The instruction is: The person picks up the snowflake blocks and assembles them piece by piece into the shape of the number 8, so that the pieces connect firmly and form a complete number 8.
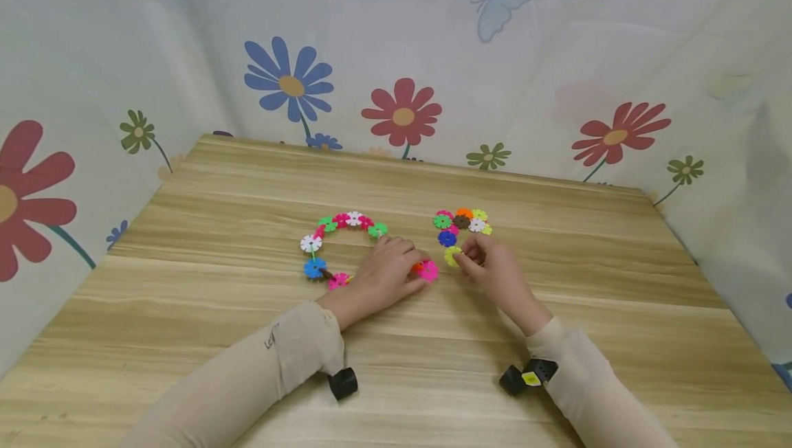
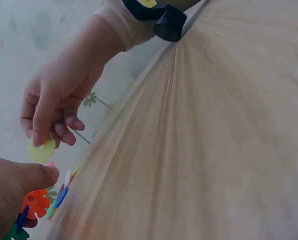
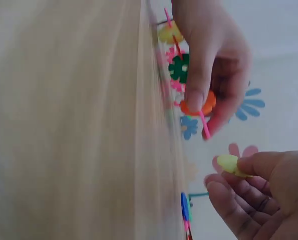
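Notched plastic flower discs, interlocked edge to edge, form a curved chain (image 1: 311, 243) on the table. My left hand (image 1: 386, 269) lies over the chain's right side and hides part of it. Its thumb and fingers pinch an orange disc (image 3: 209, 104) at the chain's end, with a pink disc (image 1: 428, 270) joined to it. My right hand (image 1: 498, 273) pinches a loose yellow disc (image 1: 452, 256) between thumb and fingers. In the right wrist view this yellow disc (image 3: 228, 163) is held apart from the pink one, a short gap between them.
Beyond my right hand lies a small cluster of loose discs, among them a blue disc (image 1: 447, 238), a brown disc (image 1: 462, 222) and a white disc (image 1: 476, 225). The wooden table (image 1: 247, 180) meets a flower-printed cloth (image 1: 495, 91) at its back edge.
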Available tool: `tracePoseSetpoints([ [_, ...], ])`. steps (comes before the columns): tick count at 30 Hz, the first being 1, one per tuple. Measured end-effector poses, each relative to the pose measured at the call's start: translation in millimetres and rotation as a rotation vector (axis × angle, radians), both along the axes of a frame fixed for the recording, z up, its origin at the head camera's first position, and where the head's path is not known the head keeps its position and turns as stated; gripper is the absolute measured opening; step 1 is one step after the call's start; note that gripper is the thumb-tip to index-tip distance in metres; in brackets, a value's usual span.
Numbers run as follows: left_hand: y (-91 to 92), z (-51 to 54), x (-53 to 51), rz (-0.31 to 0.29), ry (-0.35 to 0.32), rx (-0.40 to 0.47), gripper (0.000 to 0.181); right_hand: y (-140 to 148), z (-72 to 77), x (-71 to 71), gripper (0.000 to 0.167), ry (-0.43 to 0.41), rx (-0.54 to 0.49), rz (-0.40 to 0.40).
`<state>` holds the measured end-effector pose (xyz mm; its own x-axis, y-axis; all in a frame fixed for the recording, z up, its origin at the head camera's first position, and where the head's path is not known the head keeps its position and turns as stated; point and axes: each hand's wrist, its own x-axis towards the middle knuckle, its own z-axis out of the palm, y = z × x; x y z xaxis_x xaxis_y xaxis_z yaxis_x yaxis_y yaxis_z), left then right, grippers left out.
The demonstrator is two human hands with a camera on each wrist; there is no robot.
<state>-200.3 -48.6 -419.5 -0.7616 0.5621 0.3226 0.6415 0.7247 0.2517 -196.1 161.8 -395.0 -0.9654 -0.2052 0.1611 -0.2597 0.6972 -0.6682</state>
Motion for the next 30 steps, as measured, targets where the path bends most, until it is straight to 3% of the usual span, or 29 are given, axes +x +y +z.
tracePoseSetpoints([
  [7,-0.7,0.9,-0.3,-0.003,0.005,0.017,0.039,-8.3,-4.8,20.9,0.011,0.068,0.062,0.070],
  [17,0.7,1.2,-0.8,0.003,-0.014,0.004,0.040,-9.7,-14.5,29.0,0.011,0.162,0.129,0.088],
  [30,3.0,6.4,2.8,0.024,-0.099,0.041,0.038,-23.2,-30.2,37.0,0.023,0.559,0.267,0.066],
])
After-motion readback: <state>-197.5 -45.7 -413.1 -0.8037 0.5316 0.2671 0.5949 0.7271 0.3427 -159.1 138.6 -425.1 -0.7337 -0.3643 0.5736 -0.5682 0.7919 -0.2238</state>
